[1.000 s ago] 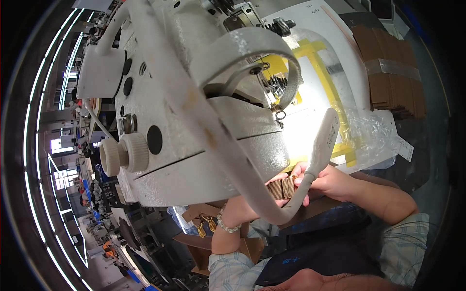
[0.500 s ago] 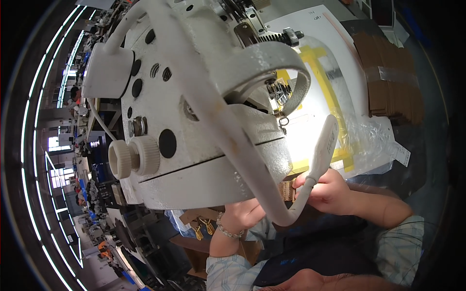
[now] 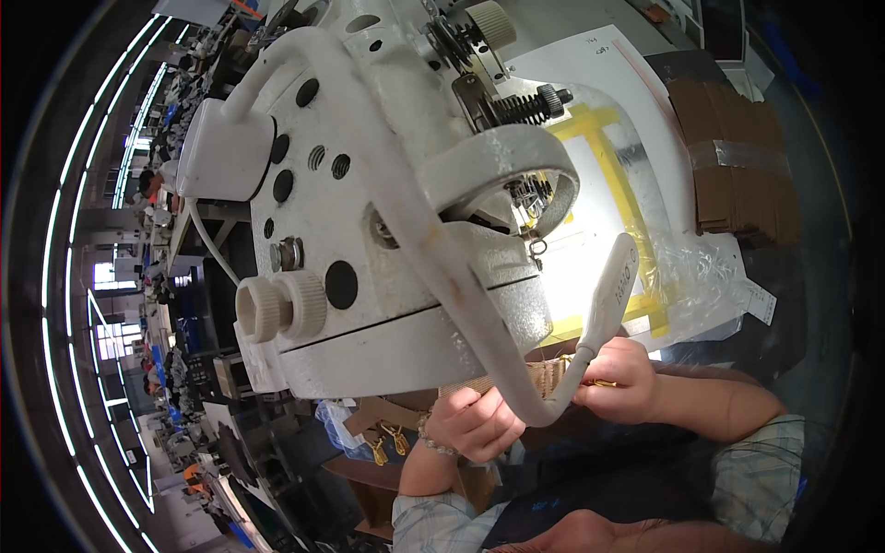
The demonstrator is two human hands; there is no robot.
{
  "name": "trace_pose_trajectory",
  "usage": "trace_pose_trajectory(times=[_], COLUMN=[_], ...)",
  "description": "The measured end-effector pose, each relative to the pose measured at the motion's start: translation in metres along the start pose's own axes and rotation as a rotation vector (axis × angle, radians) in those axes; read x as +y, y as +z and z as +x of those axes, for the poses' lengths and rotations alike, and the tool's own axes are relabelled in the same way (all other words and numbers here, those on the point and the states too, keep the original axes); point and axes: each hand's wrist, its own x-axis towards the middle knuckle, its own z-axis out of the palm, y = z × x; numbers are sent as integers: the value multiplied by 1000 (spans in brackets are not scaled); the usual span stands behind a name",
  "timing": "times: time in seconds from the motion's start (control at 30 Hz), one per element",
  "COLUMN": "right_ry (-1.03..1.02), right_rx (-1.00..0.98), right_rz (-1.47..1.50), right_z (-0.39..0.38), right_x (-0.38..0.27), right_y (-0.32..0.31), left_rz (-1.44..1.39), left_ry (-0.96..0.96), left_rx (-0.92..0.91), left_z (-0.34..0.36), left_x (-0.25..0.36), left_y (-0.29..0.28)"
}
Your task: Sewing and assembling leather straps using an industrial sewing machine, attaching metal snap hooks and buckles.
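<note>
My left hand [image 3: 472,424] is closed around a tan woven strap [image 3: 544,376] below the white sewing machine head [image 3: 359,295]. My right hand [image 3: 618,378] pinches the strap's other end, and a small gold metal piece [image 3: 601,384] shows by its fingers. The lamp's white gooseneck arm [image 3: 433,249] crosses in front of the strap and hides part of it. The lit work plate, edged with yellow tape [image 3: 641,249], lies beyond my hands.
A stack of brown cardboard [image 3: 728,184] and crumpled clear plastic [image 3: 701,281] sit at the right. Gold hardware [image 3: 396,441] lies on cardboard left of my left hand. The machine's needle area [image 3: 525,203] is above the plate. Other workstations stretch along the left.
My left hand has shifted lower with its fingers curled on the strap, which now stretches farther left between my hands. A gold piece now shows at my right hand. The machine appears lower-right as the view shifts.
</note>
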Motion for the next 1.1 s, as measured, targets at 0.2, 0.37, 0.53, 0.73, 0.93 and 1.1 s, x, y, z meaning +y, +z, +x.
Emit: trace_pose_trajectory(times=[0.2, 0.37, 0.53, 0.73, 0.93, 1.1], right_ry=[24, 31, 13, 123, 285, 342], right_rx=[-11, -87, -80, -72, -165, -218], right_rz=[17, 68, 77, 68, 162, 234], right_z=[-2, -7, -3, -4, -12, -13], right_x=[2, 6, 7, 4, 9, 11], right_y=[2, 6, 6, 8, 9, 7], left_rz=[42, -51, -115, -175, -152, -172], left_ry=[48, -253, -323, -408, -387, -370], left_rx=[-30, -187, -402, -225, -136, -106], left_z=[7, 19, 15, 11, 5, 11], left_x=[-4, -2, -3, -5, -7, -8], left_y=[1, 11, 20, 21, 19, 18])
